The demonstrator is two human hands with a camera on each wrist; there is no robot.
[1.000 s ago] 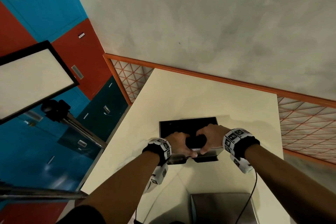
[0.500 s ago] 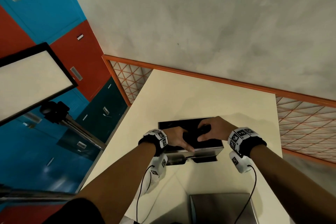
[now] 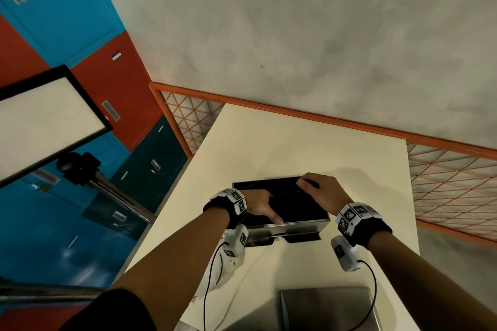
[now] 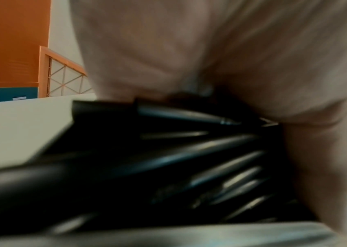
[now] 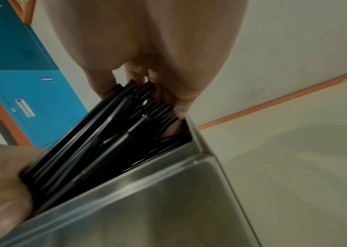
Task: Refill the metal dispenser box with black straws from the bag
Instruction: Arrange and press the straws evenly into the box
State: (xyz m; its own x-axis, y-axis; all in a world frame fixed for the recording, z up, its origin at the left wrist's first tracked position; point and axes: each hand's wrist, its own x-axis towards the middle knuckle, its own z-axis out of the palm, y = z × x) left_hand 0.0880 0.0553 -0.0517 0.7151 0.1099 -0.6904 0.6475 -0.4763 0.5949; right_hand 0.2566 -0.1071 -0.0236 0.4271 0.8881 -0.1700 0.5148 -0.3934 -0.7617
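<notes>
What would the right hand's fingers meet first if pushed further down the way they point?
Probably the black straws they already touch at the ends, then the metal dispenser box wall; depth is unclear.

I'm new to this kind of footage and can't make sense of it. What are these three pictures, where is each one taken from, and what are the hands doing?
No machine here: a person works with bare hands and wears three cameras. The head view looks down at a cream table. On it stands an open metal dispenser box full of black straws. The left hand rests on the straws at the box's left end; the right hand has its fingers on their far right ends. The wrist views look along each hand: the right one shows fingertips against the straw ends, the left one is blurred. A grey metal sheet lies nearer the person.
</notes>
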